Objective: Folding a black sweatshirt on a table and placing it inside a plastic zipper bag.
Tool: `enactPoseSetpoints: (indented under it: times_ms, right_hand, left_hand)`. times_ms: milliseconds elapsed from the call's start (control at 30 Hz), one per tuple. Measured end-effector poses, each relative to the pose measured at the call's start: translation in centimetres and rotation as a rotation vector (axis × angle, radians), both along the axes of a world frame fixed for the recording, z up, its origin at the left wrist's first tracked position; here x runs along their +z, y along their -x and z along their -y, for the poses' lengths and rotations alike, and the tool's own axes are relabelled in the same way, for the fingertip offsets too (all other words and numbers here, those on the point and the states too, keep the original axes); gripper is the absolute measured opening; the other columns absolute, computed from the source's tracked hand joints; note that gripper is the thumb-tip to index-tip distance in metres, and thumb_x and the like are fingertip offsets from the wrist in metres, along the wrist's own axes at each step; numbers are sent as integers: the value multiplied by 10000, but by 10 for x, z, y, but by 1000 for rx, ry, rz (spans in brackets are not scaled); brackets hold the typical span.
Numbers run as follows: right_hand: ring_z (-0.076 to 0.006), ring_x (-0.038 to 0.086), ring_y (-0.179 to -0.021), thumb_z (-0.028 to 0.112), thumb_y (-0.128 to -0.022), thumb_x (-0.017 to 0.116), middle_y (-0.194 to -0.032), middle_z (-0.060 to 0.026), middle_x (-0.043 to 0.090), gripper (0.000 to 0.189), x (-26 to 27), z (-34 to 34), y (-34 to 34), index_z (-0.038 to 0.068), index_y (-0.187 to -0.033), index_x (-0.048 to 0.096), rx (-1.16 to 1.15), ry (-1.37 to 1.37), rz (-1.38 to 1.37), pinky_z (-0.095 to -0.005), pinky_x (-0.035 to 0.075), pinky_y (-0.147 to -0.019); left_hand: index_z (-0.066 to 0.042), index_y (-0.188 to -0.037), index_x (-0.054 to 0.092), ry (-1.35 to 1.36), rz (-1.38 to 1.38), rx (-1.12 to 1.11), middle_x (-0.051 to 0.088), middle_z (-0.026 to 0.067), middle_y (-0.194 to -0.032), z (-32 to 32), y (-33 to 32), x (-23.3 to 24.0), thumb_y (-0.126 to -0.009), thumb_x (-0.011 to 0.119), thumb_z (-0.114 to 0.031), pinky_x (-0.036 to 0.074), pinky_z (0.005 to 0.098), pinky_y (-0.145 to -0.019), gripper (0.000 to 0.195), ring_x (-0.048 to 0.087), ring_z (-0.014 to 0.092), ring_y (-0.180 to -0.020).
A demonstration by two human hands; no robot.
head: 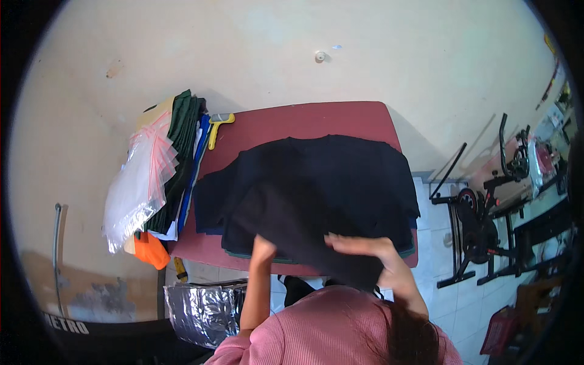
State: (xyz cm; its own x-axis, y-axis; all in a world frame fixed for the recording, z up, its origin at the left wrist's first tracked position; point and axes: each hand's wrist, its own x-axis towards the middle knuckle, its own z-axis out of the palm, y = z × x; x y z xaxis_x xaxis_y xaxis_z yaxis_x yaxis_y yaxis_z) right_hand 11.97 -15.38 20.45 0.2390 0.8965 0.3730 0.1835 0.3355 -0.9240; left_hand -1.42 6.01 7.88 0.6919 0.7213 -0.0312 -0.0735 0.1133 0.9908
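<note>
Several dark T-shirts [346, 178] lie spread out and stacked on a red padded table, with green and blue cloth edges showing beneath. Over them a black piece of cloth [292, 219] is lifted and slanted towards my body. My left hand [264, 246] is at its lower left edge; the fingers are hidden behind the cloth. At the right end, my right hand [365, 255] holds the cloth, its fingers lying over the top and the lower part folded near the palm.
Clear zip bags [141, 187] lie on folded dark green clothes [182, 137] at the left, beside a yellow-handled lint roller [219, 125]. Silvery plastic packages [205, 310] sit below left. An exercise bike [479, 223] stands on the tiled floor at right. The wall borders the table's far edge.
</note>
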Motion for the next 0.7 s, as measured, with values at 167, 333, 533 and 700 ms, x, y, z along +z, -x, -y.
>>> enactPoseSetpoints:
  times_ms: [167, 333, 533, 700]
  right_hand:
    - [-238, 632, -821, 270, -797, 551, -864, -179, 631, 310, 36, 31, -24, -12, -898, 631, 224, -339, -263, -328, 516, -722]
    - [-217, 644, -671, 181, -774, 551, -755, -148, 645, 216, 23, 20, -40, -24, -757, 618, -246, -257, -66, -271, 513, -627]
    - [-178, 581, -867, 94, -723, 572, -907, -120, 626, 196, 31, 13, -67, -6, -882, 627, -375, -52, 116, -289, 444, -788]
    - [-20, 308, -596, 280, -831, 575, -625, 77, 426, 273, 52, -30, -153, 79, -658, 508, -882, -283, 31, -185, 244, -520]
  left_hand:
    - [-2, -1331, 171, -219, 435, -76, 420, 138, -1142, 19, 5, 113, -475, 831, -327, 299, 328, -956, 1129, 458, 222, -1019]
    - [27, -1210, 376, -356, 108, -901, 446, 128, -1147, 3, -6, 102, -601, 756, -385, 333, 300, -893, 828, 454, 195, -1013]
    - [-5, -767, 572, -542, 39, -454, 525, 11, -677, -7, -12, 116, -605, 714, -154, 406, 242, -604, 261, 497, 95, -657]
    - [7, -758, 564, -850, 208, 186, 525, 1, -696, 2, -46, 208, -619, 694, -7, 381, 207, -605, 190, 476, 68, -665]
